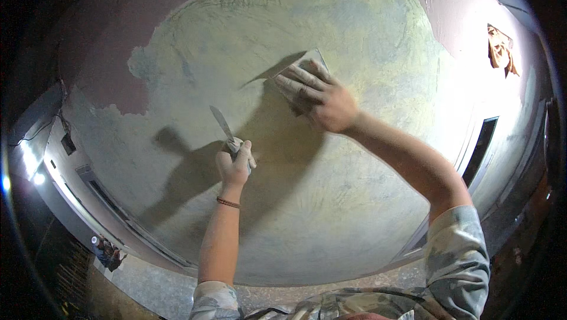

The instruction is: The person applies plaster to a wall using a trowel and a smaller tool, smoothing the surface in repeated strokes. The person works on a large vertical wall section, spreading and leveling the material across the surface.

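In front of me is a wall (372,178) with a broad, uneven coat of pale greenish putty. My right hand (322,100) is closed over a pale, flat, square-cornered putty spreader (315,57), its fingers lying across the back. The spreader's far edge lies against or very close to the wall. Lower and to the left, my left hand (235,163) grips a putty knife (221,121) by its handle, blade pointing up and left. The fist covers most of that handle. Both hands are dusted with pale putty.
Bare mauve wall (106,66) borders the coat at upper left. Brown cloth (501,48) fills a small opening at far right, above a dark doorway (478,151). Lamps (39,179) glare at left. A person (107,253) is at lower left, near the speckled floor (159,284).
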Demonstrator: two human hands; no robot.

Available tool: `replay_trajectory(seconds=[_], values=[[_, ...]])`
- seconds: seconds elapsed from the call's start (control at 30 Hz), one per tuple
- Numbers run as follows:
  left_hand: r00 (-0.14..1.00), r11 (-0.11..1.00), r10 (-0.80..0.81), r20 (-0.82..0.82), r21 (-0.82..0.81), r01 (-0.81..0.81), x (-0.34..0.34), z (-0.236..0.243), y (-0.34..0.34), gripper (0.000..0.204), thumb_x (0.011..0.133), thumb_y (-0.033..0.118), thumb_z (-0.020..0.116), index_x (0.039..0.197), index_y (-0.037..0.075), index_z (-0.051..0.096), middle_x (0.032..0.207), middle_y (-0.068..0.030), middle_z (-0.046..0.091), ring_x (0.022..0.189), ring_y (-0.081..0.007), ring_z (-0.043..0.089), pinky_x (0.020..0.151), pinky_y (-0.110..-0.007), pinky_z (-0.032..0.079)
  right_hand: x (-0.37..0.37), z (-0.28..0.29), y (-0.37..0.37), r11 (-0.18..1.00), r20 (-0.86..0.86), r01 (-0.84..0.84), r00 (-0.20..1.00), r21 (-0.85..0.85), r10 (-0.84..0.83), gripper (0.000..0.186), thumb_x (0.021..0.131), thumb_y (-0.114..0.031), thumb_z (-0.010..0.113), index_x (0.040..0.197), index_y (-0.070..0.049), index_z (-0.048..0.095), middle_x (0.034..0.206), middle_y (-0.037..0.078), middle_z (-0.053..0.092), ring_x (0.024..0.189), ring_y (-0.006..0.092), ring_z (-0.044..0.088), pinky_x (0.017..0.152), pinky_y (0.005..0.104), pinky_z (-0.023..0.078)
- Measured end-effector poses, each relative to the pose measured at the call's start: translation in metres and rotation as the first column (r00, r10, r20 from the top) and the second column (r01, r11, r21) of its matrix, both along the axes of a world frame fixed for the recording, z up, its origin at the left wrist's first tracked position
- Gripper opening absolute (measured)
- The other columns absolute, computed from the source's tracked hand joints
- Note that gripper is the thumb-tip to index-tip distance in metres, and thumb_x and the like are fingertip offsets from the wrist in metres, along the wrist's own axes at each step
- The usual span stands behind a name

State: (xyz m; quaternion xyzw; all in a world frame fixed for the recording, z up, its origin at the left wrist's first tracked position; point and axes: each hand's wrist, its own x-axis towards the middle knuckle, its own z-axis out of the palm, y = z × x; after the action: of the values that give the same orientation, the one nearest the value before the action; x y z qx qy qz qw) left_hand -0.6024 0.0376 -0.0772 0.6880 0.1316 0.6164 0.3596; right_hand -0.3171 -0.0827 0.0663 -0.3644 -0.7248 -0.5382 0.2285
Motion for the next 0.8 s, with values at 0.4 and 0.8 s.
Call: replay_trajectory(seconds=[0.4,0.8], values=[[0.982,0.982,0.184,-0.039,0.044,-0.182,-0.003,-0.003,-0.001,0.028,0.095,0.026,0.073,0.083,0.008,0.055,0.068,0.0038,0.054,0.059,-0.0073,0.05,0.055,-0.028,0.041,0.006,0.07,0.021,0.977,0.149,-0.063,0.988,0.204,0.033,0.038,0.088,-0.024,0.063,0.124,-0.019,0.074,0.161,0.002,0.045,0.151,0.0266,0.036,0.124,0.0436,0.033],[0.992,0.986,0.121,0.025,-0.118,-0.117,0.003,-0.005,-0.005,0.02,0.097,0.013,0.069,0.085,0.01,0.053,0.069,0.0026,0.055,0.057,-0.007,0.052,0.053,-0.028,0.045,-0.031,0.084,0.04,0.945,0.118,-0.08,0.992,0.318,0.045,0.038,0.095,-0.02,0.058,0.131,-0.017,0.068,0.152,0.006,0.053,0.139,0.0269,0.05,0.118,0.047,0.041]])
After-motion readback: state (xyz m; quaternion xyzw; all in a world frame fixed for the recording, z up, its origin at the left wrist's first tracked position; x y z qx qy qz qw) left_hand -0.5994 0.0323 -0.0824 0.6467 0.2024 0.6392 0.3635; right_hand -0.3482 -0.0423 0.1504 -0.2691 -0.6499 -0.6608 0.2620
